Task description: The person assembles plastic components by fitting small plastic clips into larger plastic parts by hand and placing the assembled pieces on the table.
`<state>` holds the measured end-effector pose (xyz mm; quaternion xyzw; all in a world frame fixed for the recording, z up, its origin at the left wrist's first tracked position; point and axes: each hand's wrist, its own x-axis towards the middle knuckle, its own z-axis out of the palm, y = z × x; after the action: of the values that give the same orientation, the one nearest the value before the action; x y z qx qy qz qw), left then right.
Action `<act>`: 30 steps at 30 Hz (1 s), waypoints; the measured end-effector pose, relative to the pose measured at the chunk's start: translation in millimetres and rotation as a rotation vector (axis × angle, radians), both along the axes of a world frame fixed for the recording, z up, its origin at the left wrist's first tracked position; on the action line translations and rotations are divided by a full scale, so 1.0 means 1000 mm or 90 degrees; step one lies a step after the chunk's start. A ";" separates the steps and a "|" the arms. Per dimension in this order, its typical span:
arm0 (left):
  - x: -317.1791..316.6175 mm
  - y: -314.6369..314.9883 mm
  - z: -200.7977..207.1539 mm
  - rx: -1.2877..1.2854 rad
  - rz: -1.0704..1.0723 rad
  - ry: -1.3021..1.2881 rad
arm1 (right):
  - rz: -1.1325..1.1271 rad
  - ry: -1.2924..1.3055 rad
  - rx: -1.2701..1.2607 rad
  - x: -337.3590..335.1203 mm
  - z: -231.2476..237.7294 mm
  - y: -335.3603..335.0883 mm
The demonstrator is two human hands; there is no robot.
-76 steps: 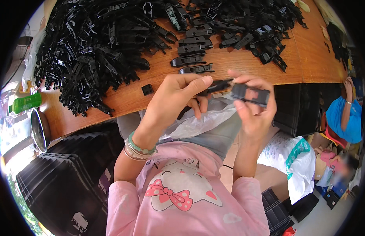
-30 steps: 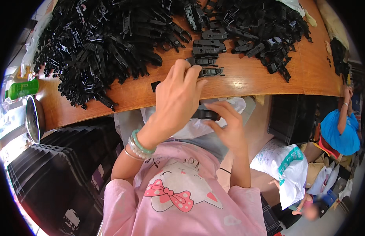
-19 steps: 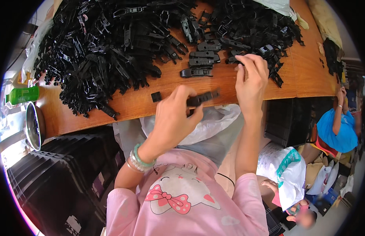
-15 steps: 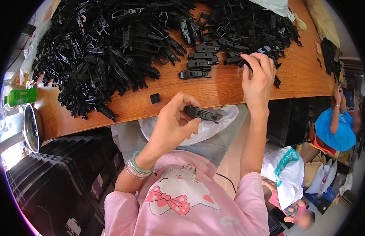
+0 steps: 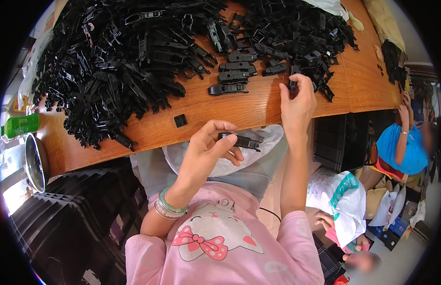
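Observation:
My left hand [image 5: 207, 151] is closed around a long black plastic clip-like part [image 5: 248, 142], held above my lap just off the table's front edge. The fingers and thumb pinch its left end, and the free end points right. My right hand [image 5: 299, 107] is over the front edge of the table, thumb and fingers pinched on a small dark plastic piece [image 5: 292, 85], mostly hidden by the fingers. Several similar black parts [image 5: 228, 88] lie in a short column left of that hand. A small black square piece [image 5: 180, 120] rests near the edge.
A big heap of black parts [image 5: 111, 66] covers the left of the wooden table [image 5: 156, 130]; a smaller heap [image 5: 296, 31] lies at right. A white plastic bag [image 5: 272, 140] is on my lap. Black crates [image 5: 73, 209] stand at left. A person in blue [image 5: 401, 147] sits at right.
My right hand has drawn back from the right heap toward me, now pinching a small dark piece. My left hand has turned the clip-like part slightly, its thumb now on top.

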<state>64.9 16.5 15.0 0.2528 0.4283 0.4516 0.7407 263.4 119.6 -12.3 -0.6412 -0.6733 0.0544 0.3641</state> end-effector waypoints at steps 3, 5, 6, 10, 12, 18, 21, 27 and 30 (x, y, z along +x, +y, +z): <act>-0.001 0.001 0.001 -0.017 -0.007 0.034 | -0.027 0.127 0.006 0.002 0.001 -0.017; 0.000 0.002 -0.002 -0.012 0.013 0.030 | -0.031 0.210 0.017 0.003 0.000 -0.028; 0.001 0.002 -0.003 -0.004 0.033 0.026 | 0.002 0.341 0.000 0.004 -0.002 -0.033; 0.005 0.009 0.002 -0.018 0.057 0.016 | 0.026 0.538 -0.105 0.006 0.013 -0.044; 0.005 0.010 0.004 -0.004 0.074 0.034 | 0.015 0.601 -0.176 0.011 0.014 -0.044; 0.004 0.013 0.002 -0.005 0.094 0.017 | 0.193 0.919 -0.319 0.016 0.018 -0.049; 0.003 0.012 -0.001 -0.005 0.092 0.009 | 0.313 0.796 -0.373 -0.003 0.033 -0.064; 0.000 0.010 -0.001 -0.016 0.077 -0.004 | 0.297 0.257 -0.158 -0.018 0.038 -0.068; -0.001 0.010 -0.003 -0.045 0.078 -0.032 | 0.337 0.247 -0.135 -0.019 0.038 -0.069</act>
<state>63.9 26.2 11.8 0.1882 0.4402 0.4870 0.7305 244.8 50.5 25.3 -0.4564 -0.7252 0.3371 0.3901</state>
